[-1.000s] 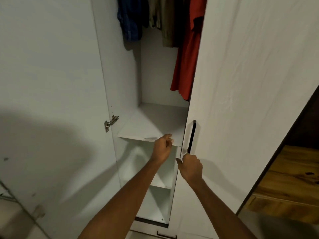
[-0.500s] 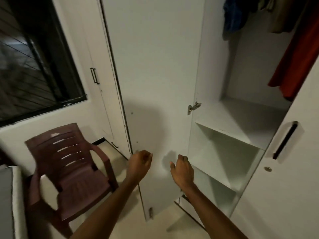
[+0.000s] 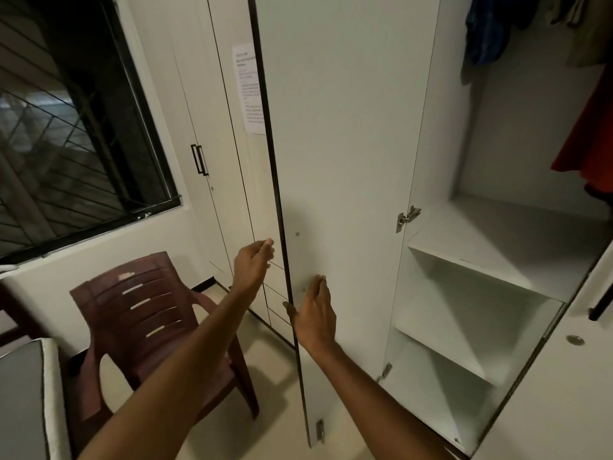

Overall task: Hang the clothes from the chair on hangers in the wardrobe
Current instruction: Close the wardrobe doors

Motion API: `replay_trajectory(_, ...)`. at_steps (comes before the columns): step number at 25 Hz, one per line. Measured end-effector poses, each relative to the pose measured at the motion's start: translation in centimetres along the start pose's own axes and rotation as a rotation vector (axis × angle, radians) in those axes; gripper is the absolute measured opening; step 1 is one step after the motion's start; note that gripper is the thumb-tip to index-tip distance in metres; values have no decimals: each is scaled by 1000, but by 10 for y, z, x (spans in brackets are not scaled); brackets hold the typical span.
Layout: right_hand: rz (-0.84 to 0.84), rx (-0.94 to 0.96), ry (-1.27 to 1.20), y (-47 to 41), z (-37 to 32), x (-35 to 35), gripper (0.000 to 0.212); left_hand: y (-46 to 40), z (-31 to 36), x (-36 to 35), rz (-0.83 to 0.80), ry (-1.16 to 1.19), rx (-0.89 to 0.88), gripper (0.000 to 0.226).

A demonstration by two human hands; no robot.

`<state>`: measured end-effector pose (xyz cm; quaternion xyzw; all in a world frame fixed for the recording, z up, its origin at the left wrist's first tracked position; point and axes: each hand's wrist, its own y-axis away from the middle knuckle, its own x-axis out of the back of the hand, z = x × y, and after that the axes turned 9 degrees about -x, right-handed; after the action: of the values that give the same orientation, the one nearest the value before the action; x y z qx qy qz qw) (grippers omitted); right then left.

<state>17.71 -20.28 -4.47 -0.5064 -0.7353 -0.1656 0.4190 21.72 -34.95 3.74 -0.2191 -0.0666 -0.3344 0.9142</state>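
The right hand (image 3: pixel 313 315) is resting on the tall white wardrobe door (image 3: pixel 345 161), fingers straight against the inner face and thumb hooking the dark edge, so that grip is spread. The left hand (image 3: pixel 252 264) is hovering just beyond the door edge, fingers loosely curled, holding nothing. At eight o'clock the maroon slatted plastic chair (image 3: pixel 139 313) is standing with a bare seat. Up at one o'clock a blue garment (image 3: pixel 486 31) and a red garment (image 3: pixel 590 127) are hanging inside the white wardrobe (image 3: pixel 491 247), above its shelves.
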Motion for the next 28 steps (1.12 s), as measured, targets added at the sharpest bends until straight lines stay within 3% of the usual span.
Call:
replay_trajectory(2,63,-31,20,-6,-12,-15,105,-22,7,-13,-123,214,50,43)
replay_trajectory(4,141,-66,14,-10,-17,-27,113,-33,11,-26,-196,283,80,38)
replay_trajectory(9,266,-85,89,-16,-14,-49,103,-34,-5,-25,-251,410,30,32)
replay_trajectory(13,266,-93,60,-4,-6,-53,111,-19,0,-19,-264,489,23,26)
replay_trajectory(18,386,-147,-118,27,14,-30,82,20,21,-32,-351,527,-17,31)
replay_trajectory(23,587,-175,-343,76,79,18,59,68,52,-88,-547,400,-297,36)
replay_trajectory(28,572,-346,-406,94,151,92,47,97,81,-175,-649,223,-516,62)
